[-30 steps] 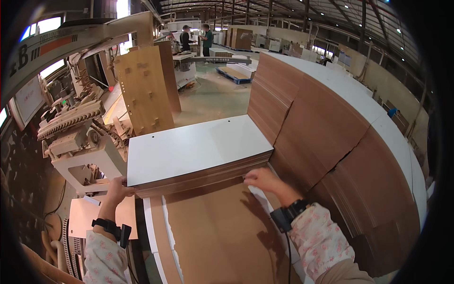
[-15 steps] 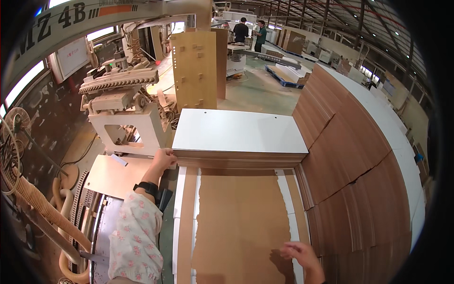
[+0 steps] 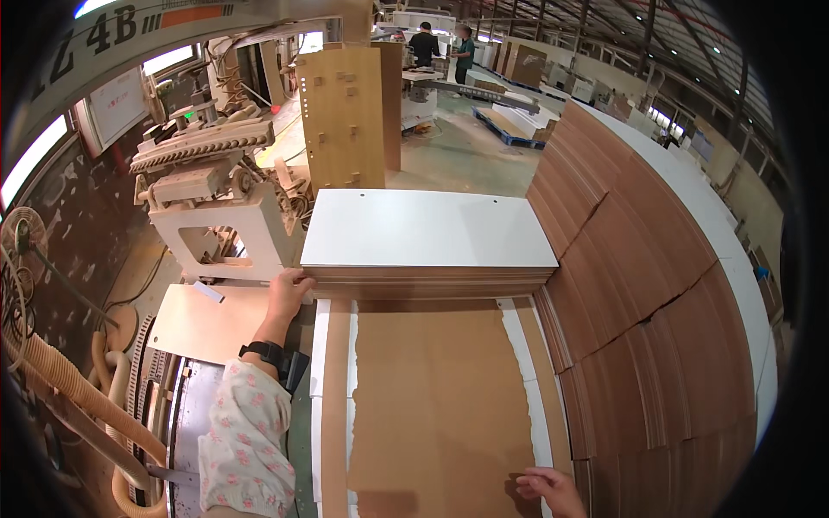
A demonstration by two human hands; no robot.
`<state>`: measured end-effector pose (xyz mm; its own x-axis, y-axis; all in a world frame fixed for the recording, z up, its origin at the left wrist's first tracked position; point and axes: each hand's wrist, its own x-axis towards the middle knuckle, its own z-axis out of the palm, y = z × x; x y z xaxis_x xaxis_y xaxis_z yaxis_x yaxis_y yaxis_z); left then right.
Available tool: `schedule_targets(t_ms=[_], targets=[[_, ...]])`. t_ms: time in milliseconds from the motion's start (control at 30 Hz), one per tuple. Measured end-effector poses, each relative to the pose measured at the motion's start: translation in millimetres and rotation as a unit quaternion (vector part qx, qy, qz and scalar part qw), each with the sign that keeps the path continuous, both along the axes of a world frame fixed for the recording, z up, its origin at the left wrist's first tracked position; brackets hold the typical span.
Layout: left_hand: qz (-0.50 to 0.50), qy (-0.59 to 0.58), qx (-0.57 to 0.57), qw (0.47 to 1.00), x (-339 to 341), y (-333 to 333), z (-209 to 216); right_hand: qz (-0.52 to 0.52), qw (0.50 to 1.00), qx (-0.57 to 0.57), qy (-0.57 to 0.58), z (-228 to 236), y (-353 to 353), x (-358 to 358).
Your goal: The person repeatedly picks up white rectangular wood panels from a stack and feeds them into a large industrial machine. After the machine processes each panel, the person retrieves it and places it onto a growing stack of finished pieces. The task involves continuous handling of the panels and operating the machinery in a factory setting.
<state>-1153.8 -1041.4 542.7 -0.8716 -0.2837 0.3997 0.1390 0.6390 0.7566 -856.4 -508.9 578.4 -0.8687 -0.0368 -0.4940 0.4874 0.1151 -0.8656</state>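
A stack of white-faced boards (image 3: 427, 229) with brown edges lies straight ahead, and small dark holes show near the top board's far edge. At the stack's left front corner is my left hand (image 3: 289, 292), its fingers curled in against the board edges. How firmly it grips cannot be made out. Closer in, a brown cardboard sheet (image 3: 440, 388) with ragged side edges lies over white and brown strips. Over its lower right part is my right hand (image 3: 553, 489), fingers stretched out, holding nothing.
Tall stacks of brown-edged boards (image 3: 639, 302) wall off the right side. On the left stand a machine (image 3: 220, 216), a pale panel (image 3: 211, 319) and ribbed hoses (image 3: 78, 393). A yellow-brown panel (image 3: 344, 121) stands behind. Two people (image 3: 425, 47) are far off.
The view has shifted a little, so the scene sits slightly further left and higher. My left hand stays at the stack's corner; my right hand appears slightly lower, still empty.
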Motion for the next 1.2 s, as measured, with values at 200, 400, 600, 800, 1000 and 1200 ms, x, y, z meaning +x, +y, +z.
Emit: schedule_targets(t_ms=[200,400,600,800,1000,1200], targets=[[0.023,0.019,0.026,0.999,0.6,17.1,-1.3,0.051,0.999,-0.01,0.018,9.9,-20.2,-6.1],[0.059,0.039,0.004,0.997,5.6,26.4,7.0,0.072,0.997,-0.001,0.014,-1.3,-21.9,-0.1],[0.042,-0.002,-0.02,0.999,-2.6,6.7,2.6,0.066,0.997,-0.03,-0.013,-4.6,-38.2,3.3],[0.044,-0.05,-0.021,0.998,-2.3,10.3,10.4,0.076,0.997,-0.03,-0.007,-7.8,-39.0,11.6],[-0.012,-0.14,0.104,0.985,30.0,27.4,10.9,0.056,0.991,-0.116,-0.041,23.5,-76.8,10.9],[0.053,-0.143,0.456,0.877,293.2,13.0,2.3,0.208,0.956,-0.208,-0.006,97.0,-158.9,-5.2]])
